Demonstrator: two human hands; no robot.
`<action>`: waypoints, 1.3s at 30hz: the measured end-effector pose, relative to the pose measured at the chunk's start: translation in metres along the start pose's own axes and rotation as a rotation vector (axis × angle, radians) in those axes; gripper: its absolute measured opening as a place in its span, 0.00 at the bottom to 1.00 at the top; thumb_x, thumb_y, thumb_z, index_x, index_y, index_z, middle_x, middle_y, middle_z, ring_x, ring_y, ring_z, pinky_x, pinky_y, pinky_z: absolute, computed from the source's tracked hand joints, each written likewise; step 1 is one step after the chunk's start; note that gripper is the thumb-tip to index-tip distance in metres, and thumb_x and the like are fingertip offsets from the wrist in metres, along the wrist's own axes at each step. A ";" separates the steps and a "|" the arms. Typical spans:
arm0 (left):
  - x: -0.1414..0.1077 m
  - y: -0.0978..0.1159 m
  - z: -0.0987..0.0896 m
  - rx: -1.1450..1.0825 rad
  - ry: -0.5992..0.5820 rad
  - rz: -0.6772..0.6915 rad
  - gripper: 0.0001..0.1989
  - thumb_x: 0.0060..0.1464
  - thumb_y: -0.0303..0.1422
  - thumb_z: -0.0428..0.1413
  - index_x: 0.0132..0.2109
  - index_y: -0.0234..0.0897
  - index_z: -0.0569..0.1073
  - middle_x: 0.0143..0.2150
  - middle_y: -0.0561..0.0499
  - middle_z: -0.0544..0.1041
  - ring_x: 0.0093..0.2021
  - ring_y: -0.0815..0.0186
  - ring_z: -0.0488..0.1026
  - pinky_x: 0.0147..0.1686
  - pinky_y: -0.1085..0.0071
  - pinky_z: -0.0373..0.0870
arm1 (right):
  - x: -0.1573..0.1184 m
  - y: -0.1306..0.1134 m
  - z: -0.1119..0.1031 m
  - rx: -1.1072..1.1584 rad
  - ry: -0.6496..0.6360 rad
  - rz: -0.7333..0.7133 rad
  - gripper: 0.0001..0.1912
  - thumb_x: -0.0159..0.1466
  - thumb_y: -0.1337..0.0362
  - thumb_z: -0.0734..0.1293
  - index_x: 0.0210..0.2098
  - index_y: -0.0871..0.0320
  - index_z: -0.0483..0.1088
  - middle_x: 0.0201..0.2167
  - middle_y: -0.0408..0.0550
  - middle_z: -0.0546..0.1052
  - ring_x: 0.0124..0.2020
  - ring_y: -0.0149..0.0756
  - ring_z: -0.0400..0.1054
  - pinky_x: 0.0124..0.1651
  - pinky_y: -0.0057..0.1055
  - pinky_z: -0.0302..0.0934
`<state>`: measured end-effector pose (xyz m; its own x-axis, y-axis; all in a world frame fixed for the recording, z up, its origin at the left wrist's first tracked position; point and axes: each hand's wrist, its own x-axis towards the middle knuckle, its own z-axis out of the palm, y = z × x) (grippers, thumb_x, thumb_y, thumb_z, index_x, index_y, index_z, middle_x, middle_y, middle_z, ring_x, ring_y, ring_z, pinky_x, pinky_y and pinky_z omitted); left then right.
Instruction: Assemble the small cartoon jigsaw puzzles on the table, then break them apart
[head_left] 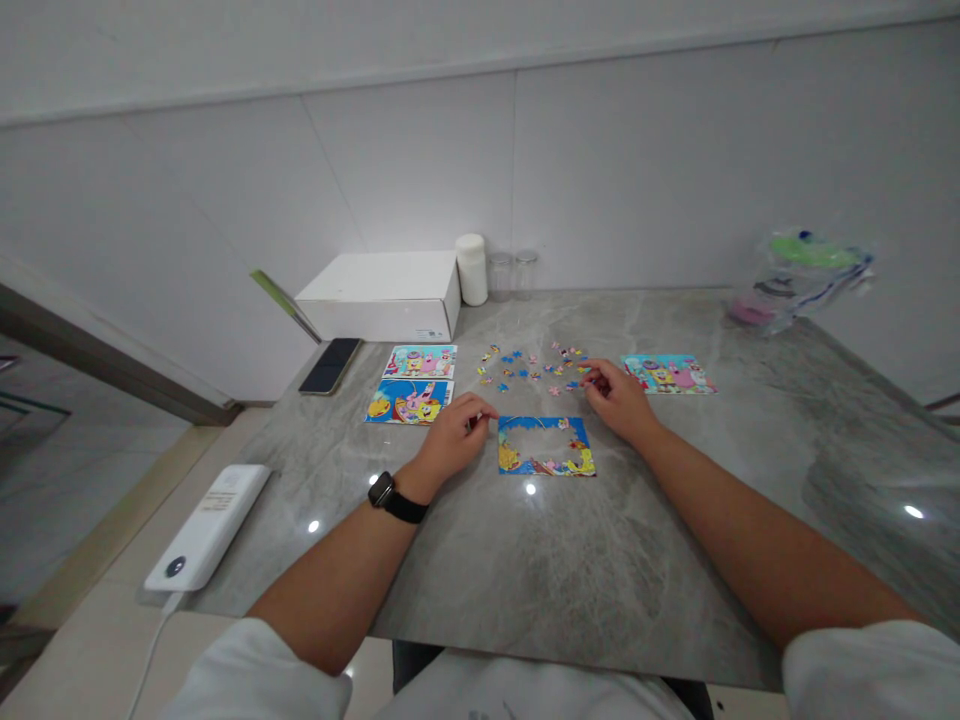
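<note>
A puzzle frame (508, 458) with a blue and yellow border lies on the grey table, its middle showing bare tabletop. My left hand (456, 436), with a black watch on the wrist, rests at the frame's upper left corner, fingers curled and thumb near the fingertips; nothing can be made out in it. Behind the frame, several loose puzzle pieces (535, 375) are scattered. My right hand (616, 398) is at the right edge of these pieces, fingers pinched together over something too small to name.
Two cartoon cards (409, 402) lie left, another card (671, 374) right. A black phone (331, 366), white box (379, 300), white bottle (472, 270) and glasses (526, 275) stand or lie behind. A plastic bag (795, 280) sits back right, a white power bank (210, 525) front left.
</note>
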<state>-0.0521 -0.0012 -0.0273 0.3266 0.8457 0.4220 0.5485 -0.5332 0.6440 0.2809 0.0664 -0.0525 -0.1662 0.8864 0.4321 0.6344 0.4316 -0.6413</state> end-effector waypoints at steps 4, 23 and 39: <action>-0.001 0.001 0.002 -0.016 -0.019 -0.004 0.12 0.60 0.21 0.53 0.42 0.38 0.79 0.41 0.49 0.78 0.40 0.65 0.74 0.41 0.68 0.70 | 0.001 0.004 0.001 0.003 0.008 0.011 0.20 0.66 0.65 0.65 0.57 0.52 0.74 0.38 0.47 0.82 0.34 0.39 0.75 0.38 0.37 0.70; 0.001 -0.005 0.004 -0.024 0.040 -0.056 0.11 0.60 0.22 0.53 0.41 0.38 0.79 0.40 0.50 0.78 0.38 0.66 0.73 0.40 0.69 0.70 | -0.001 -0.003 0.004 -0.044 -0.006 -0.018 0.20 0.65 0.67 0.64 0.56 0.54 0.75 0.40 0.48 0.82 0.35 0.40 0.74 0.43 0.38 0.70; 0.003 -0.005 0.004 -0.017 0.029 -0.065 0.11 0.59 0.22 0.53 0.41 0.38 0.79 0.39 0.50 0.78 0.37 0.66 0.73 0.40 0.69 0.69 | 0.046 -0.037 -0.016 -0.275 -0.036 -0.149 0.13 0.66 0.64 0.68 0.49 0.56 0.78 0.44 0.53 0.82 0.44 0.45 0.75 0.52 0.40 0.67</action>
<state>-0.0507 0.0044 -0.0314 0.2684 0.8777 0.3971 0.5547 -0.4778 0.6812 0.2619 0.0888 0.0007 -0.2963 0.8245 0.4821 0.7806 0.4999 -0.3751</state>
